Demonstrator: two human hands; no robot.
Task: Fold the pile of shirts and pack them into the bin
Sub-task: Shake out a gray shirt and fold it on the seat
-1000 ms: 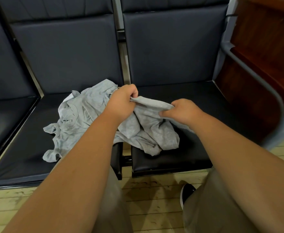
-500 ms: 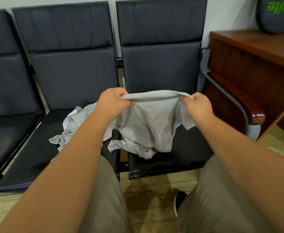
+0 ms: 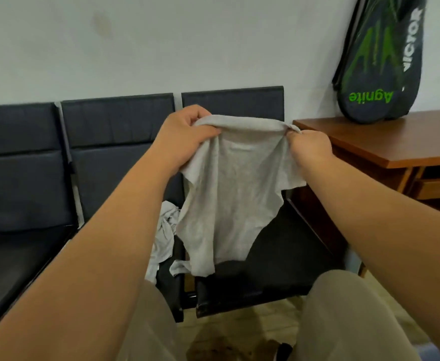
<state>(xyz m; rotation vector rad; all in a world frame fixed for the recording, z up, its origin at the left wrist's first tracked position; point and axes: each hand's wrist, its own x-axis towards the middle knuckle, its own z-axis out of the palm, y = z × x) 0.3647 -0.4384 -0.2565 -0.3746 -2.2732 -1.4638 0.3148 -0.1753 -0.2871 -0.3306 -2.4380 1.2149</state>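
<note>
The fingers [image 3: 187,118] of the left hand [image 3: 185,134] curl over the top edge of a grey shirt [image 3: 229,199], with the thumb pressed against the cloth from the near side. The right hand [image 3: 310,147] pinches the other end of that edge, a small tuft of fabric bunched between its fingertips. Between the two hands the edge runs nearly level and slightly slack. The shirt hangs below it in the air as a soft, limp, heathered knit with shallow creases, its sides ragged in outline and narrowing downward. Its lowest flap dangles near the front left corner of the right-hand seat [image 3: 279,264], and whether it touches the cushion cannot be told. The rest of the pile of shirts [image 3: 165,230] lies crumpled along the right edge of the middle seat [image 3: 114,173], largely hidden behind the left forearm. The seats are dark, smooth, padded slabs with squared backs, set in a row against a pale wall [image 3: 161,48]. Just beside the right-hand seat stands a brown wooden desk [image 3: 396,142] whose near corner comes close to the right hand. A dark racket bag [image 3: 380,61] with green lettering leans upright at the desk's back edge. Open space lies above the seat backs and over the right-hand cushion.
</note>
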